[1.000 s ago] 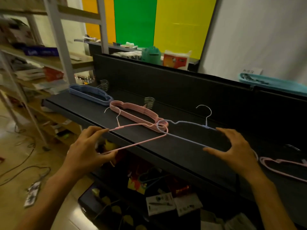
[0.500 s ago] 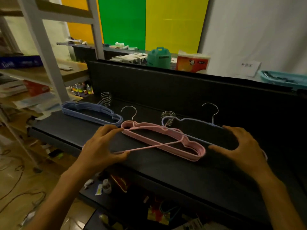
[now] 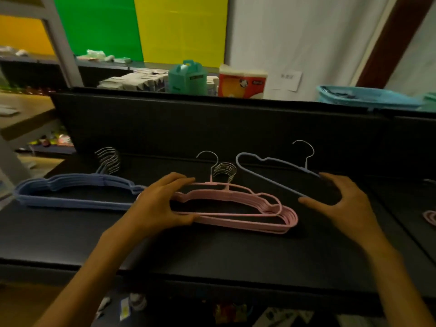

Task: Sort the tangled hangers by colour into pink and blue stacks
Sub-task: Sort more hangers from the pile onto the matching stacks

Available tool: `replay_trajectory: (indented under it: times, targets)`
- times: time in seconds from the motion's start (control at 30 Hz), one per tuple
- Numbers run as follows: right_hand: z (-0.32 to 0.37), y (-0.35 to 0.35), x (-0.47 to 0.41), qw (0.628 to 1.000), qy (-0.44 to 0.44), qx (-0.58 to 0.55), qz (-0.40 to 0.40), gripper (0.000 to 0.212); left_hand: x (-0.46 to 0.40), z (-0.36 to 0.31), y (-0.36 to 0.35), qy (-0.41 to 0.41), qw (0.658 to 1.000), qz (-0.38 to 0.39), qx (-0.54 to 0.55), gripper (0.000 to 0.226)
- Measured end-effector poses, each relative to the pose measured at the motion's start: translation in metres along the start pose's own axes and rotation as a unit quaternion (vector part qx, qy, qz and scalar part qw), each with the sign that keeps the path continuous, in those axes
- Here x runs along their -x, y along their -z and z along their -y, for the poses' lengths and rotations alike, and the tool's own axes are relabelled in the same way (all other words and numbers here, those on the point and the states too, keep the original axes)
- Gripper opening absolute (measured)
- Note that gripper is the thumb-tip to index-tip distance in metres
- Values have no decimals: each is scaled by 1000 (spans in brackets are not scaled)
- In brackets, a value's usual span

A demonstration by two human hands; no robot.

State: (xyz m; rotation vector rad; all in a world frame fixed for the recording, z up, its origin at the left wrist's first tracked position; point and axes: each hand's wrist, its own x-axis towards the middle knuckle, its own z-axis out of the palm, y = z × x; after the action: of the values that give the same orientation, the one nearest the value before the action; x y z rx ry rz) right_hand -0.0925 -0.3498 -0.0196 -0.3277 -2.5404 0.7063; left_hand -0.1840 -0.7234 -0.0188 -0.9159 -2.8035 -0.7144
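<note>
A stack of several pink hangers [image 3: 247, 221] lies in the middle of the black shelf [image 3: 212, 253]. My left hand [image 3: 158, 204] grips the left end of one pink hanger [image 3: 238, 187] that lies on top of that stack. Left of it is a stack of blue hangers [image 3: 75, 192], with metal hooks pointing to the back. My right hand [image 3: 342, 204] holds the right end of a single blue hanger [image 3: 271, 179], between thumb and fingers; its left end points toward the pink stack.
A black back wall [image 3: 212, 128] rises behind the shelf. More pink hangers [image 3: 430, 217] show at the right edge. Behind the wall stand a green container [image 3: 188, 77], a tissue pack [image 3: 241, 81] and a teal basket [image 3: 368, 96]. White racking [image 3: 61, 43] is at left.
My left hand carried the pink hanger rightward and back and set it down onto the pink stack. My right hand has kept hold of the blue hanger. The camera has turned toward the shelf.
</note>
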Motion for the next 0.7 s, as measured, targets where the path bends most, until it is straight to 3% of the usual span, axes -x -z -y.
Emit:
replay_trajectory:
  times: [0.43,0.7]
  targets:
    - [25,17,50,995,-71,20,-67,84,-33,6,-15,-116,990,72,33,83]
    - [24,17,49,995,-67,28,-63,88,-29,-2,-15,-93,993,70,31,86]
